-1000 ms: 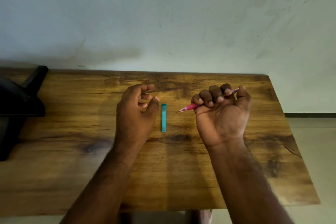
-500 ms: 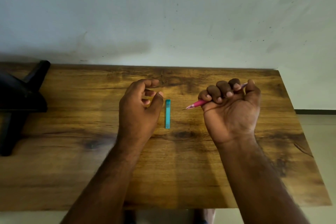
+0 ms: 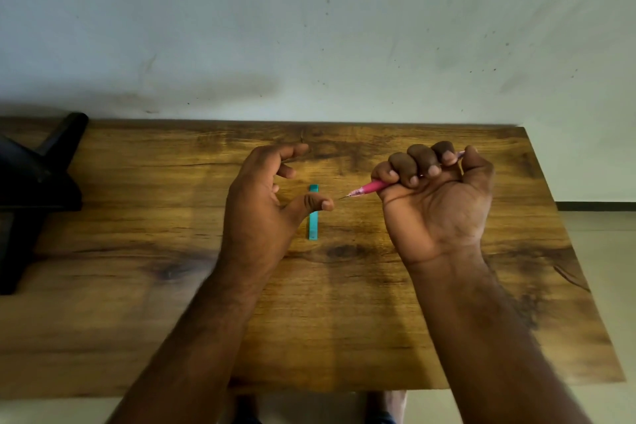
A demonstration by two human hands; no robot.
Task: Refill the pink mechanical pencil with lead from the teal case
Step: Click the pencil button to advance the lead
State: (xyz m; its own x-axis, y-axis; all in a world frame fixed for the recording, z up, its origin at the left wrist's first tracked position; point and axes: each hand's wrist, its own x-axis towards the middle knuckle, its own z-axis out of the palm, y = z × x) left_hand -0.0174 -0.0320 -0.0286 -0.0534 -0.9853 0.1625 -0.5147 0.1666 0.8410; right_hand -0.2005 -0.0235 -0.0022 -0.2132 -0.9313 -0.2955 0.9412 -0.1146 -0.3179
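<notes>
1. Pink mechanical pencil (image 3: 370, 187): held in the right hand (image 3: 435, 203), above the counter (image 3: 137, 303) at about 2 o'clock from its middle. Barrel slants, metal tip pointing toward 8 o'clock, rear end showing past the fist near the thumb. Tip is free in the air, close to the left thumb, not touching it.

2. Right hand: palm turned up toward the camera, all four fingers (image 3: 418, 158) curled tightly over the pencil barrel, thumb folded against the rear end. A full fist grip on the pencil; nothing else in it.

3. Teal case (image 3: 313, 224): slim flat strip lying on the counter near its middle, long axis running 12 to 6 o'clock. It sits between the two hands. Its middle stretch is hidden behind the left thumb; whether the thumb touches it cannot be told.

4. Left hand (image 3: 261, 203): at 9 o'clock of the teal case, back of the hand toward the camera. Fingers loosely bent, spread apart from the thumb, which reaches toward 3 o'clock across the case. It holds nothing.

5. Counter: wood-grain top with dark knots and streaks, far edge against a pale wall (image 3: 309, 27) bearing scuffs and specks.

6. Black object (image 3: 31, 189): dark, angular, at the counter's 9 o'clock edge, partly cut off by the frame; kind cannot be told.

7. Floor (image 3: 605, 244): pale, visible at 3 o'clock beyond the counter.
</notes>
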